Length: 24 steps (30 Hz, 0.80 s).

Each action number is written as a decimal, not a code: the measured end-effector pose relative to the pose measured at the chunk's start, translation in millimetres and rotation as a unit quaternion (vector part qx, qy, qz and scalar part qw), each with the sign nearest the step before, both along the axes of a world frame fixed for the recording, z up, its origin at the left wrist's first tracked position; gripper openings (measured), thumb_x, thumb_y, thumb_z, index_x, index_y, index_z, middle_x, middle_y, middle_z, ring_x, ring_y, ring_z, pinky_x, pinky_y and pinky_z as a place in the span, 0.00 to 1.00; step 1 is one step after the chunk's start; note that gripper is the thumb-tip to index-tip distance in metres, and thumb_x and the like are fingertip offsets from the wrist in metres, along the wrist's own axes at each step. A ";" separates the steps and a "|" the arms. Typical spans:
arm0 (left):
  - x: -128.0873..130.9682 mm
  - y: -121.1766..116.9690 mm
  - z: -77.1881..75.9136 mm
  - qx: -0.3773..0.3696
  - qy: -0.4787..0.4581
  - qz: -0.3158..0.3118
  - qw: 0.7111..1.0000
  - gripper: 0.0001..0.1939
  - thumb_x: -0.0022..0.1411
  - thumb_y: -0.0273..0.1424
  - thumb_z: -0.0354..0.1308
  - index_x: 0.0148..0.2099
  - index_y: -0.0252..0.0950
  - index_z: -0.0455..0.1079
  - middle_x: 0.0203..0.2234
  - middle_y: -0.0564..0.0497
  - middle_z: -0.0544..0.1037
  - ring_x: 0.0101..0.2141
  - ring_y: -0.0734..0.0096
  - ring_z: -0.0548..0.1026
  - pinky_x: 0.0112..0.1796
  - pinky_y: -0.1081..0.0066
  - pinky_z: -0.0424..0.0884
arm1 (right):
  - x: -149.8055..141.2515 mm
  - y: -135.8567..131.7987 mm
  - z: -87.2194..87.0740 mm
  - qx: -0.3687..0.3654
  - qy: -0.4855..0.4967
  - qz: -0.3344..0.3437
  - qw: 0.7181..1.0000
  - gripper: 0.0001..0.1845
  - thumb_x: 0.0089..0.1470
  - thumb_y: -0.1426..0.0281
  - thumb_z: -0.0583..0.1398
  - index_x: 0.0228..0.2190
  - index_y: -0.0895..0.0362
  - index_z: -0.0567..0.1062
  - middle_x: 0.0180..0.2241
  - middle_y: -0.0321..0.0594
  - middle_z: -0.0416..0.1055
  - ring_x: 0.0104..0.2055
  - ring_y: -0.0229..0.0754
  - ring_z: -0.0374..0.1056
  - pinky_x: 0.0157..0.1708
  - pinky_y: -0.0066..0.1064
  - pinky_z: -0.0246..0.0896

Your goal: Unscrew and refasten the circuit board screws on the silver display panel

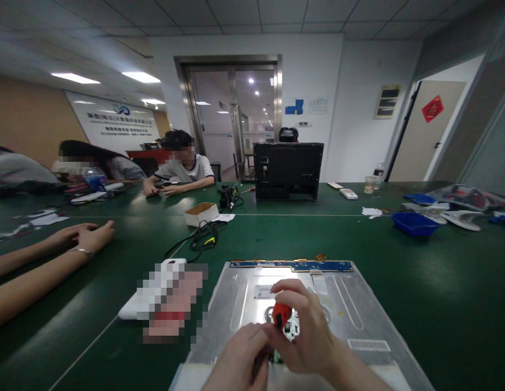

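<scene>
A silver metal display panel (244, 304) lies flat before me, with a blue circuit strip (285, 266) along its far edge and a small green board (277, 355) near its middle. My right hand (307, 326) is closed around a screwdriver (280, 315), whose red and black handle stands up between the fingers. Its shaft and tip are hidden by my hands. Just left of it, over the panel, my left hand (246, 353) has its fingers curled together, touching or nearly touching the right thumb. What those fingers pinch cannot be made out.
Left of the panel lie a white phone-like object (134, 304) and a blurred pink item (166, 328). Another person's hands (87, 239) rest further left. Beyond are cables (201, 236), an open box (201, 213), a black monitor-like unit (289, 171) and, at right, a blue tray (415, 224).
</scene>
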State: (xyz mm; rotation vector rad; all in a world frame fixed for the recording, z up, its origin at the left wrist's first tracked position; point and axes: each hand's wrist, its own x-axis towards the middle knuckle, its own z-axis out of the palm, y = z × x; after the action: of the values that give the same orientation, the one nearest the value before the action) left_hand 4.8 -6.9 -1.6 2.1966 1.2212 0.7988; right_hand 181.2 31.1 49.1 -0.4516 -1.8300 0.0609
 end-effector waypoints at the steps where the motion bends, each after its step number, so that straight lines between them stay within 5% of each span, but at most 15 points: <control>1: -0.2 0.0 0.2 -0.001 0.004 0.001 1.000 0.10 0.59 0.24 0.53 0.41 0.38 0.72 0.36 0.46 0.77 0.36 0.63 0.73 0.40 0.69 0.72 | -0.5 0.2 -0.7 -0.002 0.001 -0.004 1.000 0.16 0.62 0.69 0.55 0.51 0.54 0.63 0.42 0.48 0.72 0.41 0.46 0.74 0.32 0.34 0.75; 8: 0.6 1.2 2.2 0.006 0.024 0.000 1.000 0.09 0.58 0.24 0.52 0.39 0.38 0.72 0.35 0.47 0.76 0.35 0.62 0.73 0.42 0.67 0.72 | 1.3 0.9 -1.5 -0.013 -0.019 0.011 1.000 0.19 0.61 0.73 0.54 0.54 0.55 0.67 0.45 0.47 0.69 0.31 0.40 0.71 0.26 0.31 0.73; 14: 1.9 0.8 -1.0 0.009 0.030 0.015 0.999 0.10 0.57 0.22 0.51 0.38 0.38 0.71 0.35 0.47 0.76 0.36 0.62 0.73 0.42 0.68 0.72 | 4.8 -0.4 5.5 -0.014 -0.045 0.040 0.998 0.23 0.62 0.75 0.51 0.57 0.58 0.66 0.46 0.51 0.69 0.41 0.45 0.74 0.30 0.32 0.75; 24: 0.4 1.4 -2.3 0.025 0.015 -0.005 1.000 0.13 0.55 0.20 0.51 0.40 0.38 0.71 0.35 0.48 0.77 0.36 0.63 0.74 0.40 0.69 0.71 | -1.7 1.6 -0.4 0.001 0.006 0.009 1.000 0.16 0.63 0.72 0.55 0.52 0.57 0.63 0.42 0.47 0.76 0.43 0.44 0.76 0.37 0.32 0.76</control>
State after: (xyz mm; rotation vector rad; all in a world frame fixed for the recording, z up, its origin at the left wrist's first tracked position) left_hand 5.3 -5.5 -3.8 2.2611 1.2157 0.8025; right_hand 179.5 32.7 48.7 -0.4316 -1.8223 0.0735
